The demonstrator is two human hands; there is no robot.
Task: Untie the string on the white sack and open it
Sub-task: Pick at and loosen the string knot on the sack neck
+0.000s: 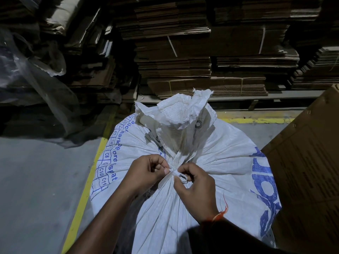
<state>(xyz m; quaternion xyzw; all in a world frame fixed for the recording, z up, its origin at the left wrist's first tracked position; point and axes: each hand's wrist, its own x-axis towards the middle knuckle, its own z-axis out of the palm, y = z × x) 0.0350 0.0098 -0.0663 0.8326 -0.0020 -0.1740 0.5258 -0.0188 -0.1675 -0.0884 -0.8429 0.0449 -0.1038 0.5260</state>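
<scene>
A large white woven sack (211, 153) with blue printing stands in front of me, its neck gathered and tied. The loose mouth of the sack sticks up above the tie. A flat white string (173, 174) wraps the neck and is knotted at the front. My left hand (146, 173) pinches the string on the left side of the knot between thumb and finger. My right hand (196, 186) grips a loop of the string on the right of the knot. An orange thread is tied round my right wrist.
Stacks of flattened brown cardboard (183, 52) fill the shelves behind the sack. A tall brown carton (308, 171) stands close on the right. Clear plastic sheeting (33, 79) hangs at the left. A yellow line (86, 189) marks the grey concrete floor at the left.
</scene>
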